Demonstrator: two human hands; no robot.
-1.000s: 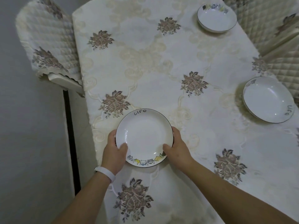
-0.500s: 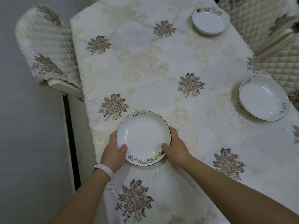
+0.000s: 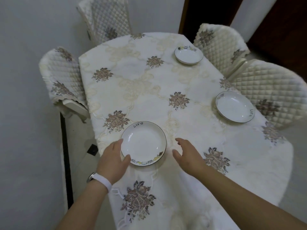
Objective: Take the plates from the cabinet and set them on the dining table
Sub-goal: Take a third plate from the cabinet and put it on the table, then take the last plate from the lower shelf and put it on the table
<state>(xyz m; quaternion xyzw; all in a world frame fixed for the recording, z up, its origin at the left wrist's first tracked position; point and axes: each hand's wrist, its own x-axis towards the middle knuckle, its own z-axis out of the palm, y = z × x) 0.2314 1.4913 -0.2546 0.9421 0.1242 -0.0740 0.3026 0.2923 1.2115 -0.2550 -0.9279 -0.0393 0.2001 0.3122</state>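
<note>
a long worktop [image 3: 149, 90] with clipped corners fills the view, draped in a cream tablecloth embroidered with brown flower clusters and pale scrollwork. three white shallow plates with thin dark rims sit flat on it, well apart. the near plate [image 3: 143, 143], lettered "life" on its far rim and edged with small cartoon figures on its near rim, lies close to the left edge of the worktop. the right plate [image 3: 232, 106] rests by the right edge, and the far plate [image 3: 188, 54] by the far right corner.

the left hand [image 3: 114, 159], above a white wristband [image 3: 101, 179], lies loose against the near plate's left rim, fingers straight and thumb at the near edge, gripping nothing. the right hand [image 3: 187, 154] hovers just right of that plate, clear of it, fingers spread and relaxed.

cream quilted chair covers [image 3: 61, 75] surround the worktop, one on the left, one at the far end, two on the right. a plain grey wall [image 3: 33, 30] stands on the left, and dark brown woodwork [image 3: 282, 22] is at the far right.
</note>
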